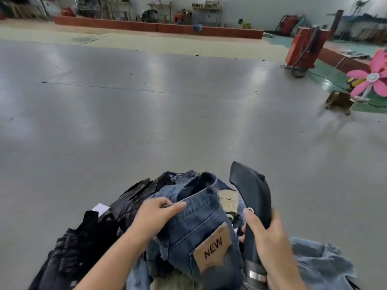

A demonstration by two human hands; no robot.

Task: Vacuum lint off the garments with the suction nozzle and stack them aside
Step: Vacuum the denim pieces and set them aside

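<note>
Left hand [156,214] gripping jeans [201,227], right hand [270,237] gripping suction nozzle [249,189]

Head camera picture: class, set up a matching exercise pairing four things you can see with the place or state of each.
Things:
1. suction nozzle
2. blue jeans
3. leather patch
4. pink fan

Places or states:
A. printed NEW
B. far right, on the floor
C. gripped in the right hand
D. waistband pinched by the left hand

Pairs: 1-C, 2-D, 3-A, 4-B
</note>
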